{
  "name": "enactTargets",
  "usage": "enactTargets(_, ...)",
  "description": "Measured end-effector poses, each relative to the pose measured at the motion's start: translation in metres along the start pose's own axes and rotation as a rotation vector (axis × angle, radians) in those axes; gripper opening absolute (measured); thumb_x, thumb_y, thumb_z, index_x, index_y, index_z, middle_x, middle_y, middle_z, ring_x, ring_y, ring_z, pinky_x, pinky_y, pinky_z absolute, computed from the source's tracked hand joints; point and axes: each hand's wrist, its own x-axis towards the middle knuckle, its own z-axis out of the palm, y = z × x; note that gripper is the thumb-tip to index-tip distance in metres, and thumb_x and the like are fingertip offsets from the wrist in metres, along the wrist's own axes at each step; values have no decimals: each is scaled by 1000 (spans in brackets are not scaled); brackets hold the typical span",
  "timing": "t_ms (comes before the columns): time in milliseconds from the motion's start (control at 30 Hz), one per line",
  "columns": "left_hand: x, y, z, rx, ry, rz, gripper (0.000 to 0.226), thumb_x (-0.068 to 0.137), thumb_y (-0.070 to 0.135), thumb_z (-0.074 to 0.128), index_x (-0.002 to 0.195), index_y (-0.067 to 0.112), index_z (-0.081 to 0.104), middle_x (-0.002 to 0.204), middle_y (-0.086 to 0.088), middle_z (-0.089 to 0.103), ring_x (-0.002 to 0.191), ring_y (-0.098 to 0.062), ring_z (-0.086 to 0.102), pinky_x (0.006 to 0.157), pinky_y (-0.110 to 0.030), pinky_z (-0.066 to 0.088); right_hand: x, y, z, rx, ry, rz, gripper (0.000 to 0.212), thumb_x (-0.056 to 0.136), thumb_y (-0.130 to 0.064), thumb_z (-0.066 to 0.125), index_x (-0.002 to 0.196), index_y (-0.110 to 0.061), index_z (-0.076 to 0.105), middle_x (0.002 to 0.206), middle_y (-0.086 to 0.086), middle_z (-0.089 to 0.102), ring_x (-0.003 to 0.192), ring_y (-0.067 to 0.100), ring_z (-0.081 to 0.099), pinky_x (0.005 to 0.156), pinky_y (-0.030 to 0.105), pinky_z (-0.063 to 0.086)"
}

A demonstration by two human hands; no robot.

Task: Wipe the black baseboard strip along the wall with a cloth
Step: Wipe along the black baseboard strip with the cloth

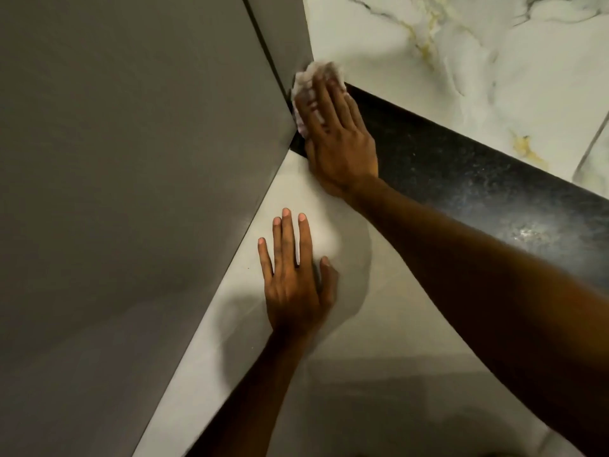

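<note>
Flat-palmed, the right hand pressed a crumpled white cloth onto the speckled black baseboard strip, at its end beside the grey panel. Mid-wipe, seemingly; next, probably slide away from that panel. Left hand lay open, empty.

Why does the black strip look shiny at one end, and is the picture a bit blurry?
Head view: glare on the baseboard at lower right; dim, warm light; soft shadow under the left hand on the floor; cloth and right hand slightly soft; straight edges bend from the wide lens.
</note>
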Motion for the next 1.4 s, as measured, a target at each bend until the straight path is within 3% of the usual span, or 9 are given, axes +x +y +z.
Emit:
enactTargets(167, 3, 4, -5, -6, -28, -19, 67, 108, 42, 41, 168, 11, 41, 178, -13, 32, 168, -31, 27, 139, -53, 17, -8, 23, -4, -67, -72, -216, 64, 116, -45, 24, 174, -25, 7, 184, 12, 4, 172, 30, 3, 142, 47, 8)
enactTargets(367, 2, 0, -3, 1, -50, 0, 68, 109, 41, 41, 171, 14, 33, 181, -12, 26, 170, -28, 21, 139, -53, 15, 17, 23, -17, -9, 2, 11, 66, 116, -44, 24, 175, -22, 4, 184, 14, 0, 172, 31, 0, 142, 49, 11)
enactTargets(667, -1, -4, 0, 21, -102, 51, 71, 112, 52, 34, 172, 14, 31, 182, -13, 22, 169, -31, 20, 138, -59, 15, -153, 85, -21, -67, 20, -47, 59, 114, -34, 39, 171, -19, 31, 180, 16, 21, 169, 34, 17, 140, 51, 21)
enactTargets(833, -7, 3, 4, -2, -161, 220, 73, 109, 54, 38, 171, 14, 34, 181, -14, 25, 169, -32, 23, 137, -62, 14, -98, 99, -26, -75, 95, 193, 66, 113, -34, 36, 174, -22, 15, 183, 16, 11, 171, 34, 9, 138, 41, 1)
enactTargets(933, -20, 26, -2, -24, -235, 321, 75, 109, 54, 36, 171, 13, 32, 181, -17, 23, 169, -34, 22, 136, -66, 15, -144, 92, -26, -60, 72, 75, 64, 114, -31, 38, 174, -21, 19, 183, 14, 10, 172, 31, 6, 139, 37, -10)
enactTargets(1067, -35, 65, -2, 34, -364, 539, 77, 108, 56, 31, 173, 14, 27, 182, -17, 18, 169, -36, 19, 132, -72, 21, -278, 137, -40, -108, 31, 181, 66, 109, -27, 50, 171, -22, 29, 181, 11, 14, 171, 32, 12, 142, 44, 7)
enactTargets(1167, -36, 92, 6, -1, -393, 622, 78, 109, 58, 27, 172, 13, 28, 181, -19, 20, 168, -39, 21, 132, -70, 23, -329, 206, -58, -209, 49, 421, 62, 110, -21, 36, 170, -9, 26, 178, 25, 13, 169, 45, 9, 139, 62, 18)
enactTargets(1267, -42, 124, 17, -53, -406, 748, 79, 106, 55, 35, 173, 14, 27, 182, -17, 19, 169, -36, 19, 135, -66, 19, -313, 254, -73, -143, 161, 748, 66, 111, -31, 28, 173, -10, 20, 180, 23, 12, 170, 40, 8, 140, 55, 20)
enactTargets(1400, -52, 167, 30, -113, -425, 896, 78, 108, 55, 35, 174, 16, 23, 183, -15, 17, 170, -32, 15, 139, -59, 8, -312, 239, -55, -117, 200, 615, 66, 111, -28, 35, 173, -14, 20, 182, 17, 11, 171, 33, 8, 141, 52, 19)
